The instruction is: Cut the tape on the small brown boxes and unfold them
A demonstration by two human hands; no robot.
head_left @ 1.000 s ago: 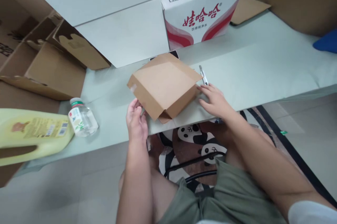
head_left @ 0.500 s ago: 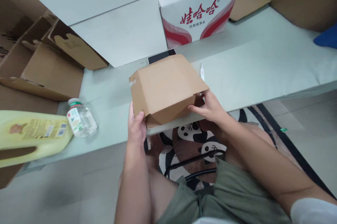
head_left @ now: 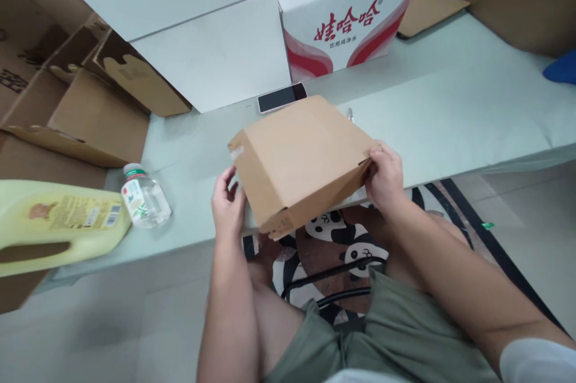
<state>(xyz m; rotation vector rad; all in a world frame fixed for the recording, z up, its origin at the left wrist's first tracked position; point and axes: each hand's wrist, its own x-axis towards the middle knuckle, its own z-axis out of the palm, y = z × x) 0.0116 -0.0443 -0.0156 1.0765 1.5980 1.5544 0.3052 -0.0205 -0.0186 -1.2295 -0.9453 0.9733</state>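
A brown cardboard box (head_left: 310, 152) sits tilted over the front edge of the cloth-covered table, its broad panel facing up. My right hand (head_left: 386, 176) is closed on the box's right corner, the fingers partly hidden behind the cardboard. Beside the box's left side is my left hand (head_left: 228, 203), its fingers loosely curled and apart, with a gap between thumb and forefinger. Whether its fingertips touch the cardboard is hard to make out. Just behind the box lies a dark-screened phone (head_left: 282, 98). A small slim object (head_left: 350, 114) pokes out past the box's far right edge.
White cartons (head_left: 216, 59) and a red-and-white water carton (head_left: 346, 35) stand at the back. On the left are a clear bottle (head_left: 146, 200), a yellow jug (head_left: 58, 221) and open cardboard boxes (head_left: 103, 116). A flat cardboard piece (head_left: 429, 11) lies back right.
The box has turned, its near left corner swinging toward me past the table edge. My right hand has shifted right and closed on the corner; my left hand has loosened from the left side.
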